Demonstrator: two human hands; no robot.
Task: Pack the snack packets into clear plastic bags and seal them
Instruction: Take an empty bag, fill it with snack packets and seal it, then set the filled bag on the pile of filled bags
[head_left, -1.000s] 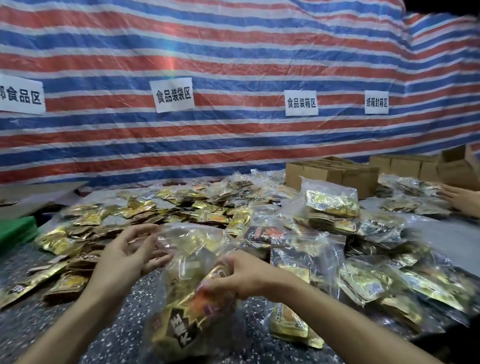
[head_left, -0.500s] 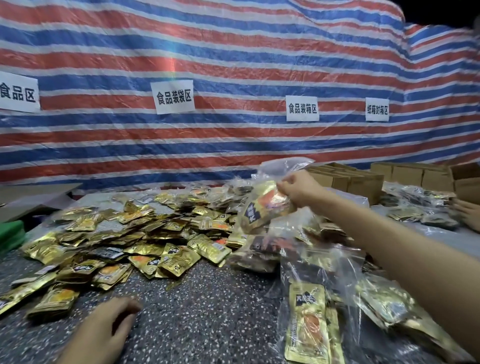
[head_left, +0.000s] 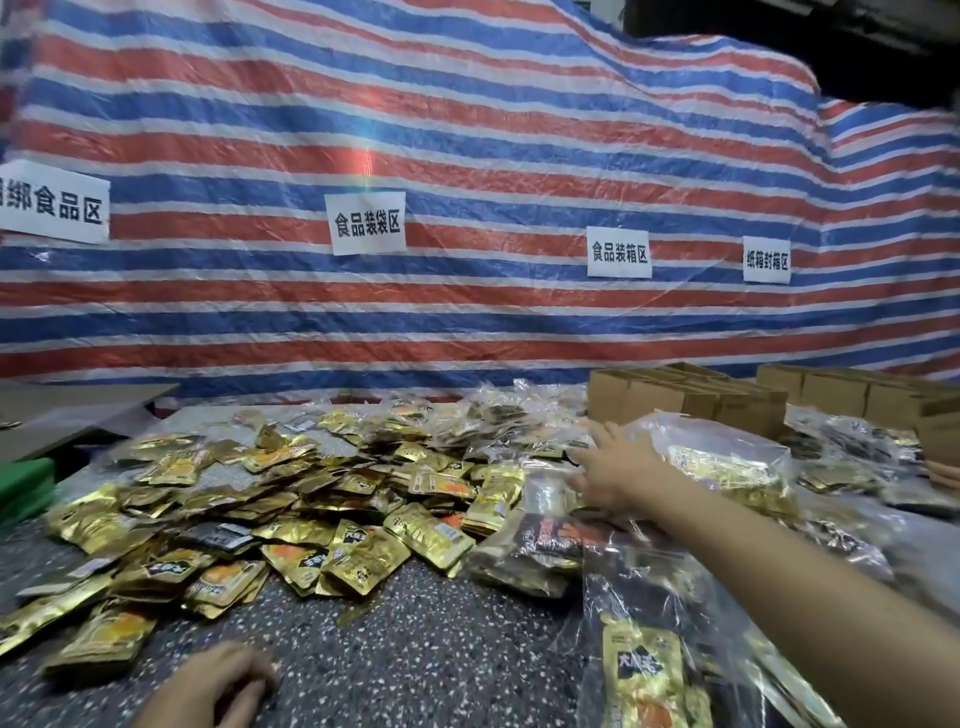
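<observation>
On the speckled table (head_left: 426, 639) my left hand (head_left: 218, 686) rests loosely curled, empty; my right hand (head_left: 615, 467) spreads flat, holding nothing, beside a filled clear bag (head_left: 727, 462), with loose gold snack packets (head_left: 363, 551) heaped between.

Four white signs (head_left: 366, 228), many gold packets (head_left: 358, 558)

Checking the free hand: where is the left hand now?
Head view, bottom left: the left hand rests on the speckled table, just in front of the loose gold packets.
</observation>
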